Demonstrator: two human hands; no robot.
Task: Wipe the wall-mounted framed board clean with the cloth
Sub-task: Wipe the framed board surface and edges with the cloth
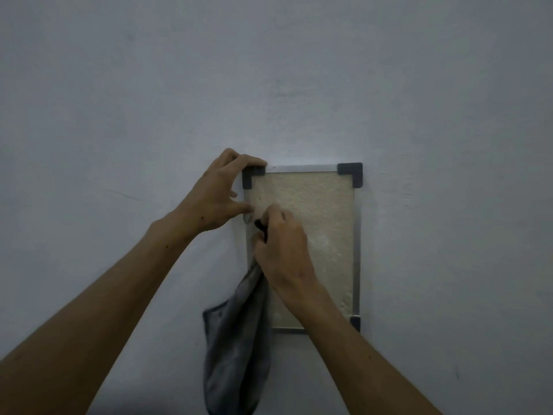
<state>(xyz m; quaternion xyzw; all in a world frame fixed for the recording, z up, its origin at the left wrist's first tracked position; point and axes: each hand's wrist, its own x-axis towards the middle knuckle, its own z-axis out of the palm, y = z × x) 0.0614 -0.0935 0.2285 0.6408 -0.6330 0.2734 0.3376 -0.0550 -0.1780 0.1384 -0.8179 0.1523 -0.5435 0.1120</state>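
1. Board (pixel 317 223) with a pale, textured face hangs on the grey wall (pixel 269 70), tall and narrow, edged by a thin metal frame (pixel 356 250) with dark corner caps (pixel 350 172).
2. My left hand (pixel 214 193) is spread wide, fingertips hooked over the top-left corner cap and thumb pressed near the left edge; I judge this steadies the board so it does not swing while I rub.
3. My right hand (pixel 282 244) is closed on the grey cloth (pixel 236 348), knuckles against the board's left side, just below my left thumb.
4. Most of the cloth hangs loose past the bottom-left corner, so only the bunched part in my fist meets the surface.
5. Something small and dark shows at my right fingertips; I cannot tell what it is.
6. Wiping looks under way near the left edge, with the right side yet to be covered.
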